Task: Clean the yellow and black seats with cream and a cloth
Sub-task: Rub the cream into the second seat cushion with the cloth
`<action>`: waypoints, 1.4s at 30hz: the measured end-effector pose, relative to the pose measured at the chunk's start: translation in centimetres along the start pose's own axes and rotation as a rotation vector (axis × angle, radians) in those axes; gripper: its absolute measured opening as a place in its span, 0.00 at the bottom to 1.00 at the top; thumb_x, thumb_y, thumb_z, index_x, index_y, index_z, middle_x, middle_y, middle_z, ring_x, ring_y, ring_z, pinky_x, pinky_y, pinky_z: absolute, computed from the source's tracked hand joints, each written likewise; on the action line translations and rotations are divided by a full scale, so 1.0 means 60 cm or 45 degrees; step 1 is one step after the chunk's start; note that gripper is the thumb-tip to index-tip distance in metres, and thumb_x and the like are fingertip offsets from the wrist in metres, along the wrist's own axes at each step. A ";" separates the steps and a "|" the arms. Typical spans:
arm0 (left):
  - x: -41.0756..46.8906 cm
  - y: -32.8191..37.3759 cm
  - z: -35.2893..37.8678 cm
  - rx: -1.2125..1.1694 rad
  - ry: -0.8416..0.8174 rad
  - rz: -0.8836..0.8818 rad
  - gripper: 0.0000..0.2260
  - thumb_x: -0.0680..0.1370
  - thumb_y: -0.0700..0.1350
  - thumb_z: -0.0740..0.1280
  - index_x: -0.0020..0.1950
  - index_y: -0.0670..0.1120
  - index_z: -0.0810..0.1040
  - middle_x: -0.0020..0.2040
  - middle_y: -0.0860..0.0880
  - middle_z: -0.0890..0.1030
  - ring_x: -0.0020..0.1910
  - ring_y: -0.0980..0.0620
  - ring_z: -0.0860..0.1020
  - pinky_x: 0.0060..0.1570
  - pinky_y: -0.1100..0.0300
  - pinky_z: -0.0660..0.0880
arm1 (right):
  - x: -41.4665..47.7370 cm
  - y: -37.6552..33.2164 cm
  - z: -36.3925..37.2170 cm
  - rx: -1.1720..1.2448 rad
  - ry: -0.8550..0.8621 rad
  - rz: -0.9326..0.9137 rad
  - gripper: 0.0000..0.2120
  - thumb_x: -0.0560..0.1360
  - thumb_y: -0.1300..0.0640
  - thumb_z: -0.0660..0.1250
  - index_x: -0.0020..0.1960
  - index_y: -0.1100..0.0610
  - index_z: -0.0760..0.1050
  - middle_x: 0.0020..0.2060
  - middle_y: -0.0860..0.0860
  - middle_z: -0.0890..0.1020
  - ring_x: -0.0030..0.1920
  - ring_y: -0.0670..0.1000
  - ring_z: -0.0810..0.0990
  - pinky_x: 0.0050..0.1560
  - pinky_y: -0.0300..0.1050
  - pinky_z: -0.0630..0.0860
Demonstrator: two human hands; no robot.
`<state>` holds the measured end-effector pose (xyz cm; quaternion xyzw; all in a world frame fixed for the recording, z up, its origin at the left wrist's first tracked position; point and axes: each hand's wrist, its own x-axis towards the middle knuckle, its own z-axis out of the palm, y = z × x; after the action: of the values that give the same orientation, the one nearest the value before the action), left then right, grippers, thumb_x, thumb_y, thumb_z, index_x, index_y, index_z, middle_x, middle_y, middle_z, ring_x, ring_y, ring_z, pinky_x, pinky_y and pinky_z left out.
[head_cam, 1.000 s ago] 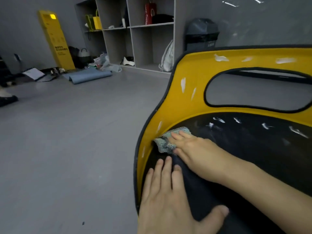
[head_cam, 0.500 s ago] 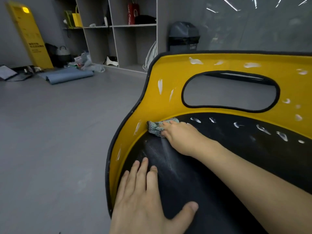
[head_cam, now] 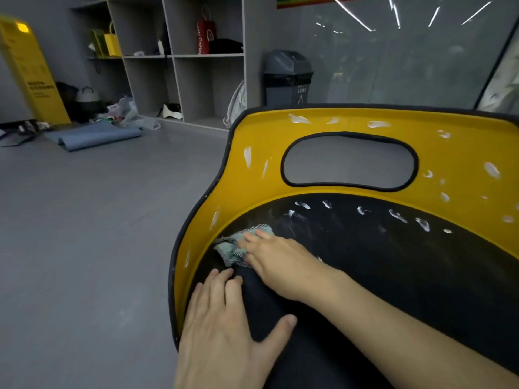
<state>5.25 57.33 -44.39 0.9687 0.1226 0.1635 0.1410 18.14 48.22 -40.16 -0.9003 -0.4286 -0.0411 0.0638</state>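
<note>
The seat [head_cam: 393, 262] has a yellow shell edged in black, an oval cut-out in its back and a black pad. White dabs of cream [head_cam: 299, 118] dot the yellow rim and the pad's top edge. A crumpled teal cloth [head_cam: 230, 249] lies at the pad's left edge.

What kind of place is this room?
Probably an office or studio room, though I cannot be sure: grey open shelves holding paper bags, a lidded bin beside a glass wall, and a rolled mat on the grey floor.

Two hands, left [head_cam: 222, 327] and right [head_cam: 280, 262]; one cloth [head_cam: 231, 248], one seat [head_cam: 455, 147], perhaps twenty-odd cream dabs [head_cam: 377, 124]
</note>
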 end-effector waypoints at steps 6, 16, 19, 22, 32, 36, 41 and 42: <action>-0.008 0.007 -0.020 0.010 -0.053 -0.028 0.46 0.64 0.80 0.47 0.71 0.52 0.68 0.75 0.55 0.65 0.77 0.54 0.58 0.77 0.54 0.56 | -0.092 0.013 -0.014 0.001 0.009 0.150 0.19 0.84 0.51 0.52 0.74 0.49 0.63 0.72 0.46 0.66 0.72 0.50 0.65 0.63 0.51 0.69; 0.139 0.037 -0.030 -0.056 -0.506 0.171 0.50 0.65 0.81 0.45 0.81 0.56 0.55 0.82 0.53 0.52 0.80 0.53 0.47 0.78 0.51 0.45 | -0.218 0.043 -0.054 0.004 -0.081 0.207 0.19 0.84 0.49 0.49 0.75 0.46 0.60 0.75 0.40 0.60 0.75 0.42 0.54 0.68 0.33 0.58; 0.150 0.046 -0.001 -0.050 -0.384 0.169 0.39 0.73 0.73 0.39 0.81 0.58 0.55 0.82 0.54 0.50 0.80 0.56 0.45 0.78 0.55 0.43 | -0.166 0.068 -0.045 -0.030 -0.062 0.240 0.19 0.84 0.50 0.49 0.75 0.48 0.61 0.74 0.43 0.63 0.74 0.44 0.59 0.67 0.40 0.62; 0.140 0.044 0.020 0.029 -0.292 0.177 0.37 0.77 0.71 0.37 0.81 0.55 0.48 0.82 0.55 0.48 0.79 0.59 0.44 0.78 0.57 0.42 | -0.093 0.104 -0.027 -0.073 -0.036 0.306 0.18 0.84 0.49 0.51 0.72 0.49 0.62 0.71 0.46 0.67 0.69 0.50 0.68 0.60 0.49 0.69; 0.141 0.043 0.020 0.250 -0.345 0.121 0.51 0.65 0.83 0.39 0.81 0.55 0.40 0.82 0.52 0.40 0.80 0.52 0.39 0.78 0.49 0.40 | -0.022 0.151 -0.016 -0.122 -0.056 0.295 0.20 0.84 0.49 0.51 0.74 0.51 0.64 0.72 0.51 0.69 0.70 0.55 0.68 0.65 0.53 0.68; 0.142 0.041 0.022 0.241 -0.352 0.135 0.55 0.63 0.84 0.40 0.81 0.54 0.39 0.81 0.51 0.39 0.79 0.52 0.37 0.78 0.50 0.39 | -0.139 0.120 -0.032 -0.111 -0.108 0.192 0.20 0.83 0.47 0.50 0.75 0.44 0.60 0.76 0.40 0.60 0.75 0.44 0.59 0.69 0.48 0.67; 0.141 0.041 0.023 0.227 -0.373 0.138 0.55 0.62 0.85 0.40 0.81 0.54 0.40 0.82 0.51 0.40 0.79 0.52 0.37 0.78 0.49 0.40 | -0.049 0.139 -0.026 -0.198 -0.042 0.256 0.16 0.83 0.48 0.51 0.68 0.49 0.67 0.67 0.49 0.73 0.62 0.55 0.75 0.57 0.52 0.72; 0.142 0.041 0.022 0.229 -0.376 0.136 0.55 0.62 0.85 0.40 0.81 0.54 0.40 0.82 0.51 0.40 0.80 0.52 0.38 0.78 0.49 0.41 | -0.014 0.154 -0.019 -0.183 -0.028 0.276 0.16 0.83 0.49 0.51 0.66 0.50 0.69 0.65 0.51 0.75 0.60 0.57 0.76 0.55 0.53 0.71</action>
<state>14.02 57.14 -42.40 0.9960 0.0631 0.0152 0.0615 24.78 41.66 -39.87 -0.9440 -0.3255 -0.0546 -0.0015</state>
